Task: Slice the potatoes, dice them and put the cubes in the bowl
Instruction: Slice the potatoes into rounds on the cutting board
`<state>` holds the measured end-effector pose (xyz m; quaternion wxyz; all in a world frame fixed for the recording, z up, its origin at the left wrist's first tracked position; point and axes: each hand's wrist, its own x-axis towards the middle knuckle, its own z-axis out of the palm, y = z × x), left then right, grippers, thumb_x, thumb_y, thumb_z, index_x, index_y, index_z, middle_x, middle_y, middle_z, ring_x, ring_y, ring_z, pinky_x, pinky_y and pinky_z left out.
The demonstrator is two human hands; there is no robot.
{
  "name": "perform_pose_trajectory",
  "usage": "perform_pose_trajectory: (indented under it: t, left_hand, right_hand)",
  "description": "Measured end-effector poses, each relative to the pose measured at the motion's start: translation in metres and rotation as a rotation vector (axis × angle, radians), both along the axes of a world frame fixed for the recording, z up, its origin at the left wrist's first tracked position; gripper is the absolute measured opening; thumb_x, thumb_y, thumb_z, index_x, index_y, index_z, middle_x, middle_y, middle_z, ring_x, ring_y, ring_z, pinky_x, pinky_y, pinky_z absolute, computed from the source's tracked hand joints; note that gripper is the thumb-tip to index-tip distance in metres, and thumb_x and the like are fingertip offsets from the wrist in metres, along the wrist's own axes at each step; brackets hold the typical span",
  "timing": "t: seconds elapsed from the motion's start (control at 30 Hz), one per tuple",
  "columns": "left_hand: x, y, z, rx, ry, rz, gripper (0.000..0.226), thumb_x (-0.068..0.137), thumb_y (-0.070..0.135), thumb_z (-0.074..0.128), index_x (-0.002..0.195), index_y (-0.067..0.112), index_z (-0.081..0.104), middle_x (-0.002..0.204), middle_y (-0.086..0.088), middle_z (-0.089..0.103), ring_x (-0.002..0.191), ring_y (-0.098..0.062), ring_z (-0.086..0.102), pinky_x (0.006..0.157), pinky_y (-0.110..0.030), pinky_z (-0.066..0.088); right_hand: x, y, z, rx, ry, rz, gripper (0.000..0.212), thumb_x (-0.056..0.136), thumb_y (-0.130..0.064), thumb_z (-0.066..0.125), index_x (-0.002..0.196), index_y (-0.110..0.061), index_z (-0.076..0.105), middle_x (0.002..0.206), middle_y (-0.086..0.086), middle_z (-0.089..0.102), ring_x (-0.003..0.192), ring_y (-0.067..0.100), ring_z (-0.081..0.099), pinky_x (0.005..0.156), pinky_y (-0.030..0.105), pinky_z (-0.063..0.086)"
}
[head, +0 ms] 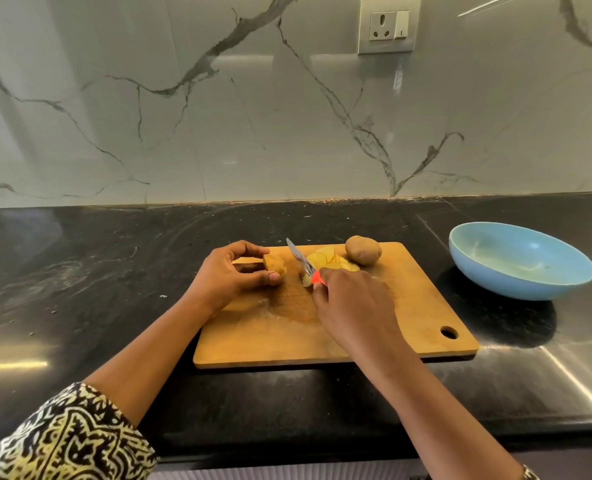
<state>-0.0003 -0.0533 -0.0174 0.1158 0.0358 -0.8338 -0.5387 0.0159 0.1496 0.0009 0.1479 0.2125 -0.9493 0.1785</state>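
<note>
Cutting board (426, 306) lying on black desk (80, 271). Left hand (232, 275): grip pinching potato end (275, 264). Right hand (353, 306): grip holding knife (298, 257), blade seemingly touching fanned slices (327, 258). Whole potato (363, 250) sitting at board's far edge; blue bowl (521, 261) standing apart, right of board.

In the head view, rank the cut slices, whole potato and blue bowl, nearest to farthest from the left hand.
1. Cut slices, on the board, right of the left hand.
2. Whole potato, board's far edge.
3. Blue bowl, on the counter, far right.
</note>
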Motion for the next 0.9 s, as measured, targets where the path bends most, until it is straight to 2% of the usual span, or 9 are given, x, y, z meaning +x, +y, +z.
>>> perform_pose_trajectory:
  t: [0.07,0.2,0.37,0.47,0.6,0.73,0.9]
  left_hand:
    - [0.0,0.001,0.001,0.005,0.002,0.004,0.05,0.055,0.036,0.082,0.101,0.027,0.067,0.103,0.011,0.067,0.099,-0.008,0.065,0.085,-0.024,0.05]
    - [0.001,0.001,0.001,0.02,0.007,0.009,0.045,0.056,0.033,0.082,0.098,0.027,0.068,0.1,0.01,0.07,0.094,-0.007,0.067,0.09,-0.03,0.052]
    - [0.001,0.001,0.001,0.01,0.022,0.01,0.042,0.057,0.032,0.082,0.096,0.026,0.068,0.098,0.01,0.07,0.091,-0.006,0.067,0.089,-0.03,0.053]
    - [0.002,0.002,0.001,0.002,0.027,0.011,0.043,0.057,0.032,0.082,0.097,0.025,0.068,0.1,0.009,0.069,0.092,-0.007,0.067,0.088,-0.028,0.053]
    - [0.002,0.003,0.002,-0.045,0.036,-0.004,0.042,0.058,0.034,0.082,0.096,0.026,0.068,0.103,0.009,0.069,0.095,-0.008,0.067,0.089,-0.029,0.053]
    - [0.003,0.003,0.002,-0.043,0.033,-0.008,0.04,0.058,0.034,0.082,0.094,0.026,0.067,0.101,0.01,0.07,0.093,-0.006,0.068,0.091,-0.035,0.053]
    - [0.004,0.002,0.002,-0.039,0.029,-0.009,0.041,0.057,0.035,0.082,0.094,0.024,0.066,0.103,0.008,0.07,0.096,-0.009,0.068,0.093,-0.041,0.053]
  right_hand:
    - [0.0,-0.002,0.001,-0.034,-0.012,0.028,0.035,0.1,-0.037,0.042,0.128,-0.023,0.057,0.1,-0.002,0.067,0.076,0.008,0.052,0.057,0.02,0.036]
    - [0.001,-0.004,-0.001,-0.08,-0.022,0.069,0.037,0.1,-0.035,0.043,0.133,-0.024,0.055,0.105,-0.002,0.069,0.077,0.007,0.053,0.063,0.02,0.044]
    - [-0.004,-0.01,-0.001,-0.059,-0.054,0.077,0.034,0.099,-0.034,0.046,0.128,-0.022,0.059,0.099,-0.001,0.068,0.073,0.008,0.052,0.05,0.016,0.033]
    - [-0.007,-0.01,0.003,-0.04,-0.069,0.089,0.03,0.099,-0.032,0.046,0.122,-0.02,0.062,0.096,0.0,0.068,0.073,0.01,0.053,0.048,0.017,0.031]
    - [-0.018,-0.014,0.01,-0.026,-0.137,0.11,0.028,0.098,-0.03,0.049,0.116,-0.016,0.066,0.09,0.001,0.067,0.072,0.012,0.057,0.05,0.02,0.037]
    - [-0.023,-0.014,0.017,-0.009,-0.183,0.138,0.027,0.097,-0.028,0.05,0.114,-0.014,0.067,0.088,0.002,0.068,0.074,0.014,0.06,0.057,0.029,0.049]
    - [-0.027,-0.014,0.025,0.014,-0.236,0.15,0.023,0.098,-0.026,0.05,0.102,-0.012,0.068,0.075,0.0,0.061,0.069,0.014,0.055,0.05,0.024,0.037]
